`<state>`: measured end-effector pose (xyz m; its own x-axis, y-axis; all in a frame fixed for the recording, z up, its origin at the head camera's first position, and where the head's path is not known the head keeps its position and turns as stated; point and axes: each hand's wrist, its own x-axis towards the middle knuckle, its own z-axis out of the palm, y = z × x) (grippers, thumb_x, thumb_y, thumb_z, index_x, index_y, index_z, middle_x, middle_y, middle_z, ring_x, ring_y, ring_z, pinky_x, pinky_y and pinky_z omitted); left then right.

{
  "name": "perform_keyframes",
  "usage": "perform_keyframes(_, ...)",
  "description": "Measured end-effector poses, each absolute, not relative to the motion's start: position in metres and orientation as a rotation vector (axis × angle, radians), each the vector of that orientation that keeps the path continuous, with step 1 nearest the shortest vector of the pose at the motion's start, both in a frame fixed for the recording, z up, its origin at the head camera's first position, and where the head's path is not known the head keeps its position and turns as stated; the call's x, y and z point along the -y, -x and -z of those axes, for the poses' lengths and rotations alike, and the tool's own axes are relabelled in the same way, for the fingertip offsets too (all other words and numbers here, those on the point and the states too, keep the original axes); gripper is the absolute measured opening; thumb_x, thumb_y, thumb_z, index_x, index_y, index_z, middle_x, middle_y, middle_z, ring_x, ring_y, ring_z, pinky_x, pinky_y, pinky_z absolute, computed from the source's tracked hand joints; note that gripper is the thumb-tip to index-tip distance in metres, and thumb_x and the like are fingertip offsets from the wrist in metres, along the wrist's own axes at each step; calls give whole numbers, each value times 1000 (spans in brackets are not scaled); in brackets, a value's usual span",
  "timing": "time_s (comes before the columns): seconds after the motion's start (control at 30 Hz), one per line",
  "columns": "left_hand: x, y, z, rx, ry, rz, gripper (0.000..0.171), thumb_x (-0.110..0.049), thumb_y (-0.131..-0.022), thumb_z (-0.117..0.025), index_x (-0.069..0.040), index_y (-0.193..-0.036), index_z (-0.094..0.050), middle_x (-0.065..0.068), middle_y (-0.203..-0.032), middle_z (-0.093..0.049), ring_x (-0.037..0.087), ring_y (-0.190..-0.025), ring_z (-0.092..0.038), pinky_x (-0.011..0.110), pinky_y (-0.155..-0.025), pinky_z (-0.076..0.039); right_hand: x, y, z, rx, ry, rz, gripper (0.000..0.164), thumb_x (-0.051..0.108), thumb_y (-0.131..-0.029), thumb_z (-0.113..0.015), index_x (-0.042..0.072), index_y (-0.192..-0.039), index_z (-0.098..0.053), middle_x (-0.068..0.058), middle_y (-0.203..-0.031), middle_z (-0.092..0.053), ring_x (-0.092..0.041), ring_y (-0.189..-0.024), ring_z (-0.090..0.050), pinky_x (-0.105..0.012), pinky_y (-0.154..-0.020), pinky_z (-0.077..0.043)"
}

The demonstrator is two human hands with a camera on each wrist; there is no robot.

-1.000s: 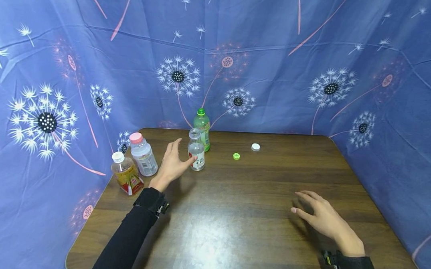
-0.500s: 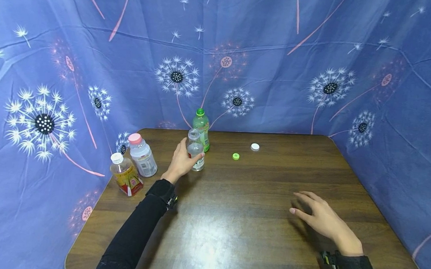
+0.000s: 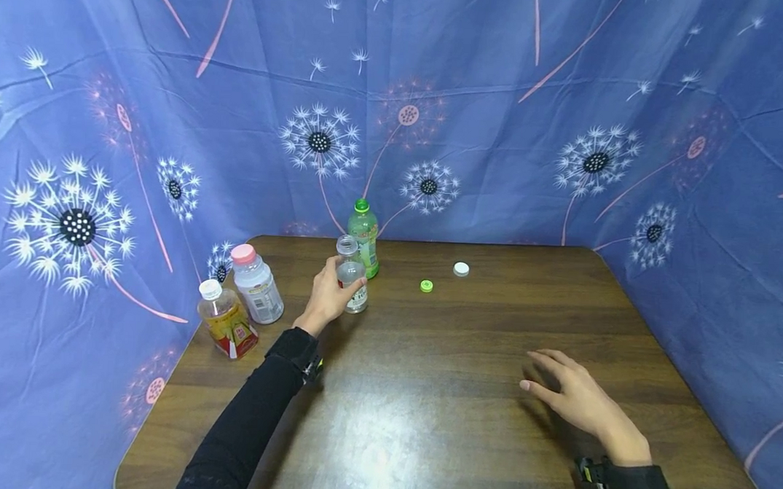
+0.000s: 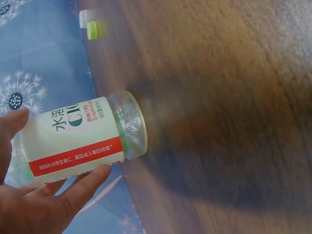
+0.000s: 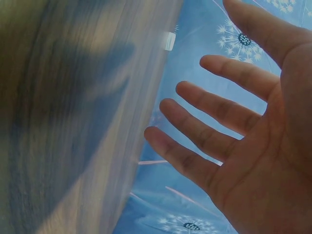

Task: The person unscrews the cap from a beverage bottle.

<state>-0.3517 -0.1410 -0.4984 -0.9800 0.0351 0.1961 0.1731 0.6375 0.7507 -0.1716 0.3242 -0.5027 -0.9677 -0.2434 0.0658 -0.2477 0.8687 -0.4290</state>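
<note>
My left hand (image 3: 326,296) has its thumb and fingers round a clear plastic bottle (image 3: 358,295) with a white and red label. That bottle is upright and its neck has no cap. In the left wrist view the thumb lies on one side of the bottle (image 4: 73,136) and the fingers on the other; whether its base touches the table cannot be told. Just behind it stands a green bottle (image 3: 364,229), also uncapped. My right hand (image 3: 581,399) hovers low over the right part of the table, fingers spread and relaxed, holding nothing.
On the wooden table (image 3: 464,393), a green cap (image 3: 426,285) and a white cap (image 3: 461,269) lie right of the bottles. At the left edge stand a pink-capped bottle (image 3: 258,286) and a white-capped bottle (image 3: 227,321). A blue patterned cloth (image 3: 500,169) hangs behind.
My left hand has moved right and closed its fingers round the clear bottle, which has shifted very slightly left. My right hand has hardly moved.
</note>
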Motion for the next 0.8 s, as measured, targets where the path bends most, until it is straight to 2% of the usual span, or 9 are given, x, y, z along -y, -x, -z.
perform_keyframes(0.2, 150, 345, 489, 2681, 172, 1215, 78, -45, -98, -71, -3, -155, -37, 27, -146, -54, 42, -132, -58, 55, -105, -53, -321, 172, 503, 3015, -412, -717, 69, 54, -100, -65, 9, -152, -54, -24, -148, -54, -52, -130, -56, -71, -97, -50)
perform_keyframes(0.4, 155, 334, 472, 2645, 223, 1147, 77, -42, -98, -73, -1, -154, -39, 27, -140, -59, 43, -127, -62, 55, -103, -55, -321, 173, 501, 3004, -427, -728, 69, 52, -101, -65, 8, -152, -53, -24, -150, -52, -52, -132, -55, -71, -98, -50)
perform_keyframes(0.63, 156, 320, 451, 2624, 284, 1059, 77, -46, -97, -73, -4, -153, -42, 25, -142, -59, 43, -127, -62, 58, -102, -55, -316, 174, 504, 2972, -439, -723, 68, 50, -101, -66, 7, -152, -52, -27, -150, -52, -54, -133, -54, -72, -99, -49)
perform_keyframes(0.8, 151, 308, 441, 2617, 343, 1043, 78, -50, -96, -73, -5, -153, -43, 21, -140, -62, 39, -124, -65, 55, -100, -56, -311, 175, 503, 2972, -440, -721, 67, 50, -102, -66, 8, -153, -52, -26, -150, -52, -53, -133, -54, -73, -99, -48)
